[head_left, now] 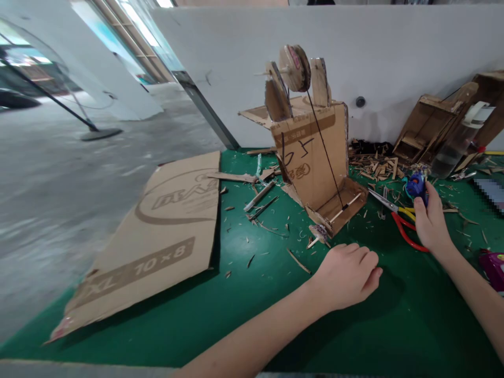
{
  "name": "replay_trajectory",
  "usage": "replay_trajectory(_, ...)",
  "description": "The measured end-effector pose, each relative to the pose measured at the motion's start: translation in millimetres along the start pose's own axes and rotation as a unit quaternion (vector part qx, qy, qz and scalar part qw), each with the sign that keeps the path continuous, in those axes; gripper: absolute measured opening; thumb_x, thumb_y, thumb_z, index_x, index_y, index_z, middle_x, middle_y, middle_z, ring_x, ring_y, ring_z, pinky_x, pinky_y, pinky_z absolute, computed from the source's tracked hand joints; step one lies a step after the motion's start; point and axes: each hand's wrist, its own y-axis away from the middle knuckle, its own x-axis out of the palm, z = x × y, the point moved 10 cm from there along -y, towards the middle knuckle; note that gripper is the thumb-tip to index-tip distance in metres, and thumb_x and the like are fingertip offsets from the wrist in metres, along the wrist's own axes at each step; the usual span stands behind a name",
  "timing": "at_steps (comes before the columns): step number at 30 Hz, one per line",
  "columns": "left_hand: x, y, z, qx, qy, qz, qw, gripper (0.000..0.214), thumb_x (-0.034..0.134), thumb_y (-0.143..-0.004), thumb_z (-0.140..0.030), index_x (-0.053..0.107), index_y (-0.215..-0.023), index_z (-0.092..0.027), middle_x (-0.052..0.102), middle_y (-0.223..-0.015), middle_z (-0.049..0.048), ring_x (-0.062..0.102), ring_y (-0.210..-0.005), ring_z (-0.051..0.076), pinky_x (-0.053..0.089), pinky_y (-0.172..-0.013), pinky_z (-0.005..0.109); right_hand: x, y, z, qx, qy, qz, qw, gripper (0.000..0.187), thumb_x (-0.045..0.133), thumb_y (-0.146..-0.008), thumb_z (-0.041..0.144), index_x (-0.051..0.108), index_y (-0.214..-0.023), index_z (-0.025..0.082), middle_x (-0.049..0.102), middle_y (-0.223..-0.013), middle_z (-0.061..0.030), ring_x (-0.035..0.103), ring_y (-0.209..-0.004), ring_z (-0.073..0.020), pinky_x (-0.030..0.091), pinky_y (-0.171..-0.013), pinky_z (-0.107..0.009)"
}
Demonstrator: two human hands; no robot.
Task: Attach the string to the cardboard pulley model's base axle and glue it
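My left hand (pixel 348 275) rests on the green tabletop in a loose fist, with nothing showing from its curled fingers. It lies just in front of a cardboard model (pixel 315 152), which has a wheel (pixel 295 68) on top and a dark string running down to a thin stick (pixel 345 207) at its base. At the right, my right hand (pixel 433 223) is closed around a blue plastic object (pixel 416 186) whose kind I cannot make out. Scissors (pixel 401 212) with red and yellow handles lie beside that hand, partly behind it.
A large cardboard sheet (pixel 157 226) overhangs the table's left edge. Cardboard scraps (pixel 378 165) are heaped by the white partition (pixel 228 63). On the right stand a clear bottle (pixel 457 142) and more cardboard pieces (pixel 433 121). A purple object (pixel 492 268) sits at the right edge.
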Motion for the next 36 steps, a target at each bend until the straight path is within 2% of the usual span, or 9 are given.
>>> replay_trajectory(5, 7.3, 0, 1, -0.008, 0.010, 0.041, 0.999, 0.019, 0.044, -0.088, -0.028, 0.051, -0.074, -0.019, 0.059, -0.069, 0.0023, 0.053, -0.059, 0.015, 0.038, -0.053, 0.029, 2, 0, -4, -0.013, 0.009, -0.002, 1.000, 0.065, 0.032, -0.097, 0.057, 0.027, -0.154, 0.025, 0.039, -0.152, -0.0153, 0.034, -0.142, -0.0351, 0.030, -0.112, -0.063)
replay_trajectory(11, 11.1, 2, 7, -0.041, 0.030, 0.063, 0.997, 0.016, 0.046, -0.082, -0.029, 0.052, -0.071, -0.019, 0.056, -0.062, 0.0015, 0.053, -0.056, 0.016, 0.039, -0.051, 0.029, 7, 3, -5, -0.009, 0.014, 0.014, 1.000, 0.065, 0.032, -0.097, 0.058, 0.028, -0.154, 0.027, 0.041, -0.150, -0.0150, 0.036, -0.140, -0.0358, 0.031, -0.112, -0.063)
replay_trajectory(19, 19.0, 3, 17, -0.096, 0.050, 0.094, 0.990, 0.009, 0.052, -0.070, -0.025, 0.045, -0.070, -0.020, 0.055, -0.062, 0.0005, 0.056, -0.057, 0.018, 0.036, -0.048, 0.028, 8, 4, -5, 0.020, 0.014, 0.030, 0.999, 0.070, 0.029, -0.096, 0.062, 0.027, -0.155, 0.023, 0.041, -0.149, -0.0167, 0.035, -0.141, -0.0352, 0.030, -0.113, -0.061)
replay_trajectory(21, 19.0, 2, 17, -0.090, 0.061, 0.092, 0.990, 0.010, 0.052, -0.072, -0.025, 0.042, -0.071, -0.020, 0.055, -0.064, 0.0002, 0.056, -0.057, 0.017, 0.036, -0.049, 0.028, 8, 4, -4, 0.024, 0.014, 0.032, 0.999, 0.070, 0.028, -0.096, 0.062, 0.027, -0.155, 0.024, 0.041, -0.149, -0.0166, 0.034, -0.141, -0.0353, 0.030, -0.113, -0.061)
replay_trajectory(23, 17.3, 1, 16, -0.075, 0.075, 0.086, 0.991, 0.013, 0.049, -0.080, -0.028, 0.041, -0.072, -0.021, 0.055, -0.065, 0.0002, 0.055, -0.057, 0.017, 0.036, -0.050, 0.029, 8, 4, -4, 0.031, 0.014, 0.035, 0.999, 0.071, 0.028, -0.096, 0.063, 0.027, -0.155, 0.023, 0.040, -0.150, -0.0173, 0.034, -0.142, -0.0352, 0.030, -0.113, -0.061)
replay_trajectory(27, 13.2, 0, 12, -0.050, 0.079, 0.077, 0.993, 0.021, 0.035, -0.094, -0.028, 0.044, -0.076, -0.020, 0.055, -0.067, 0.0002, 0.055, -0.058, 0.015, 0.038, -0.052, 0.029, 10, 4, -5, 0.043, 0.015, 0.047, 0.998, 0.073, 0.027, -0.095, 0.063, 0.027, -0.155, 0.020, 0.038, -0.151, -0.0185, 0.035, -0.141, -0.0347, 0.031, -0.113, -0.058)
replay_trajectory(33, 21.9, 1, 16, -0.072, 0.105, 0.111, 0.986, 0.025, 0.029, -0.099, -0.026, 0.051, -0.093, -0.016, 0.063, -0.085, 0.0039, 0.058, -0.065, 0.015, 0.046, -0.060, 0.028, 10, 6, 0, 0.033, 0.027, 0.046, 0.998, 0.071, 0.029, -0.096, 0.061, 0.027, -0.155, 0.021, 0.038, -0.151, -0.0182, 0.036, -0.140, -0.0366, 0.033, -0.110, -0.061)
replay_trajectory(36, 17.4, -2, 20, -0.092, 0.161, 0.095, 0.978, 0.026, 0.029, -0.099, -0.022, 0.054, -0.103, -0.015, 0.064, -0.097, 0.0071, 0.061, -0.075, 0.015, 0.050, -0.071, 0.030, 9, 12, 14, 0.002, 0.027, 0.042, 0.999, 0.068, 0.030, -0.097, 0.056, 0.026, -0.155, 0.021, 0.037, -0.151, -0.0183, 0.035, -0.140, -0.0366, 0.034, -0.109, -0.061)
